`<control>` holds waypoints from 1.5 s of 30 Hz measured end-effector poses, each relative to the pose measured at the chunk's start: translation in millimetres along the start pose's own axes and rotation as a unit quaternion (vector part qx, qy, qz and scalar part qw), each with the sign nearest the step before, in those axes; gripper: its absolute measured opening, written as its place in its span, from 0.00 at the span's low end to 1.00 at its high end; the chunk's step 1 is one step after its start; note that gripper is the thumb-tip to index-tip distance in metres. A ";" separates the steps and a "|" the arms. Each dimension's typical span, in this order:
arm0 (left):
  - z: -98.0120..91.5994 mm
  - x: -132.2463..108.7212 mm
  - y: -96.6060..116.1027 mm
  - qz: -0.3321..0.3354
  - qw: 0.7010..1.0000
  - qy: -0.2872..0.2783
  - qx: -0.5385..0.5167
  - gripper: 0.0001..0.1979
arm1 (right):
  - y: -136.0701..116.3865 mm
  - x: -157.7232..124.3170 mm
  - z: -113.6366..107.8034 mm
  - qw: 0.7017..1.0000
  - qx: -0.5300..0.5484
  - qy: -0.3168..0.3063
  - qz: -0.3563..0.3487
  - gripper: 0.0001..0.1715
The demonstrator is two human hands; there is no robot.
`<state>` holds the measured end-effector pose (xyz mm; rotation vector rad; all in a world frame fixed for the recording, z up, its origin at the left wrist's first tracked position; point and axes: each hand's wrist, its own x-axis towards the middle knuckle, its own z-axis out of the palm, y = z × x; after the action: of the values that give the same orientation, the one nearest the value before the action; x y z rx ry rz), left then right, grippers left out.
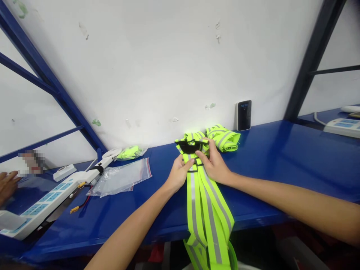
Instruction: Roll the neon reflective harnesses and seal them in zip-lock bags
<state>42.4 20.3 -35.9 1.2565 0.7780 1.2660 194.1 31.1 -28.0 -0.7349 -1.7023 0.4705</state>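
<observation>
White wall point(157, 75) stands behind a shiny blue table point(281, 157) in the head view. Bright yellow-green straps point(209, 213) with gray stripes hang over the front edge, and their top end is up in both hands. The left hand point(179, 174) has its thumb and fingers closed on the straps, near a small black buckle. The right hand point(216, 165) pinches the top end beside a black patch point(189, 146), with its thumb in front. Just behind sits a yellow-green roll point(227, 138), near a black clock point(244, 115). Clear bags point(123, 178) lie to the left, beside a long white power strip point(46, 204). Another person's hand point(8, 185) is at the far left.
</observation>
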 end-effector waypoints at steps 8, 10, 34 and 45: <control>0.7 -2.2 -1.0 0.006 1.000 -0.001 0.009 0.24 | 5.0 1.6 -1.2 1.000 -0.009 0.005 -0.017 0.19; 1.7 -3.0 0.4 0.005 0.999 0.010 0.036 0.25 | 6.6 1.7 -0.5 1.000 -0.007 -0.006 -0.016 0.19; -4.7 -6.5 17.5 -0.071 0.996 0.056 -0.009 0.23 | -4.8 19.7 -35.8 0.962 0.157 -0.223 -0.014 0.15; -16.2 -16.5 29.5 0.130 0.970 0.006 0.205 0.24 | -7.5 8.5 -25.5 0.949 0.209 -0.222 0.083 0.33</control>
<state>16.3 4.1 -14.4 1.7306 0.9399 1.3637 215.8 29.7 -10.6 -0.4815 -1.8675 1.1467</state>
